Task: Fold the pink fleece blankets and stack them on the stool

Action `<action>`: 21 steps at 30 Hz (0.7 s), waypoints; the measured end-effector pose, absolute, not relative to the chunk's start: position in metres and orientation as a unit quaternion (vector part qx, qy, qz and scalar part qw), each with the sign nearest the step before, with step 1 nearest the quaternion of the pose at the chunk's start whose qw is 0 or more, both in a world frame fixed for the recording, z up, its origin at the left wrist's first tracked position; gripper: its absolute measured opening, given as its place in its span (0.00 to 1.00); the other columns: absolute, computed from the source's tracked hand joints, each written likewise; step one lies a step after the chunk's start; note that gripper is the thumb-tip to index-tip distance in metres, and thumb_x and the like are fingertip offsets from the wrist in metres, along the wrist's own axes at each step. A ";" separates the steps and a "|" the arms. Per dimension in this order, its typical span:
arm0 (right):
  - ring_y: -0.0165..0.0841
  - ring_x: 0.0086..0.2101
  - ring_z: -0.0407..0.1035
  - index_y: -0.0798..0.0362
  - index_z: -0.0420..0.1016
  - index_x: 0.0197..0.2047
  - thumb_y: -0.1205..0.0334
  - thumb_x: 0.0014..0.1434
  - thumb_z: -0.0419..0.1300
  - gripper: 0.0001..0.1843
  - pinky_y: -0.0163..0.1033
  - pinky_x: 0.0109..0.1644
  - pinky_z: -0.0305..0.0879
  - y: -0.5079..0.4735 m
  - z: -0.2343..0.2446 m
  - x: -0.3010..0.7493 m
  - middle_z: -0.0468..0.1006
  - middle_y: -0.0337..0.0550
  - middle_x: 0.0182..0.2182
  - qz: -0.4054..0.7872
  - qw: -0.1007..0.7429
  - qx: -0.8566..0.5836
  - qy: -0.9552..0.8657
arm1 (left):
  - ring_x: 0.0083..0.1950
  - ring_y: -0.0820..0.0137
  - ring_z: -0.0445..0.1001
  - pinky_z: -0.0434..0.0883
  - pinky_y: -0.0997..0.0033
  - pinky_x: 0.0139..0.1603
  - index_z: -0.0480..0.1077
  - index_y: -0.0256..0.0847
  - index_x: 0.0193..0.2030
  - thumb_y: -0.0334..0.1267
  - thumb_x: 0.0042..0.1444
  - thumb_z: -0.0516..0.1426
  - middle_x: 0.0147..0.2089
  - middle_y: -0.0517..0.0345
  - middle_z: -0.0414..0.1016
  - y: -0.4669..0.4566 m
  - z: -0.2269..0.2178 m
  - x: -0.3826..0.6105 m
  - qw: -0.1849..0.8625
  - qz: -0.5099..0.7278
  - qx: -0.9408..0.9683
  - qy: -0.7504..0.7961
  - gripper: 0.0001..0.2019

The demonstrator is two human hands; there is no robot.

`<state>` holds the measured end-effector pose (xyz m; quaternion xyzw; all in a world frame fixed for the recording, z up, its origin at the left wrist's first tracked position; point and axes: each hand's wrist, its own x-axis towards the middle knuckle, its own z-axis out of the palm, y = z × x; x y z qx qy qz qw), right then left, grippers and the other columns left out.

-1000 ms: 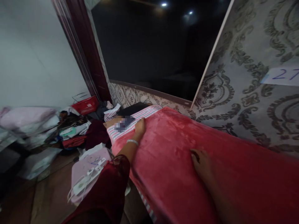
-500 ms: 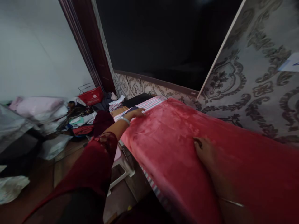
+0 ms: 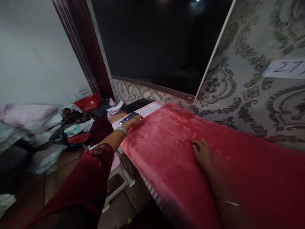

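Note:
A smooth, plush red cloth (image 3: 166, 152) covers a long padded surface, with a striped cloth (image 3: 152, 108) showing at its far left end. My left hand (image 3: 136, 121) reaches to that end, its fingers closed on the border of the red cloth. Beside it a dark phone (image 3: 128, 117) lies on the stripes. Toward the middle, my right hand (image 3: 203, 154) rests low on the red cloth with its fingers bent together on the fabric, where small wrinkles show. Part of its fingertips is hidden.
A large black screen (image 3: 162, 44) hangs on the patterned wall (image 3: 221, 86). Left on the floor lie heaped clothes (image 3: 79, 127), a red bag (image 3: 88, 102) and a pink bundle (image 3: 30, 116). A pink and white stool (image 3: 121, 173) stands beside the padded surface.
The view has turned slightly right, so more of the numbered paper on the wall shows. My left hand has drawn slightly back from the phone, which is more exposed. My right hand stays on the cloth.

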<state>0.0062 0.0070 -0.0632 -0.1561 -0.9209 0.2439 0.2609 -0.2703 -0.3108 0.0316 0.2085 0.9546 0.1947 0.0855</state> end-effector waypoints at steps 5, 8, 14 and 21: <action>0.38 0.38 0.71 0.56 0.80 0.47 0.62 0.61 0.51 0.18 0.43 0.44 0.69 0.006 -0.064 0.003 0.76 0.51 0.41 0.255 0.262 -0.156 -0.918 | 0.52 0.60 0.77 0.71 0.67 0.51 0.72 0.39 0.57 0.35 0.55 0.63 0.54 0.45 0.78 -0.271 0.027 -0.284 0.023 0.235 0.198 0.951 0.21; 0.38 0.40 0.71 0.56 0.80 0.46 0.64 0.62 0.51 0.18 0.44 0.46 0.69 0.004 -0.065 0.002 0.76 0.51 0.41 0.258 0.276 -0.150 -0.913 | 0.51 0.59 0.77 0.71 0.66 0.51 0.73 0.39 0.53 0.31 0.53 0.61 0.51 0.45 0.79 -0.250 0.024 -0.293 -0.004 0.258 0.198 0.946 0.19; 0.37 0.39 0.71 0.53 0.80 0.47 0.66 0.61 0.52 0.17 0.43 0.47 0.69 0.001 -0.064 -0.001 0.76 0.48 0.40 0.263 0.290 -0.164 -0.906 | 0.47 0.61 0.77 0.70 0.66 0.48 0.74 0.41 0.44 0.31 0.51 0.56 0.46 0.51 0.81 -0.235 0.012 -0.307 -0.032 0.318 0.227 0.920 0.13; 0.36 0.38 0.71 0.52 0.79 0.48 0.66 0.62 0.51 0.17 0.43 0.45 0.69 0.001 -0.064 0.002 0.75 0.47 0.39 0.246 0.306 -0.161 -0.906 | 0.43 0.62 0.77 0.72 0.67 0.47 0.76 0.42 0.35 0.44 0.47 0.56 0.38 0.56 0.81 -0.245 -0.001 -0.319 0.019 0.412 0.297 0.861 0.12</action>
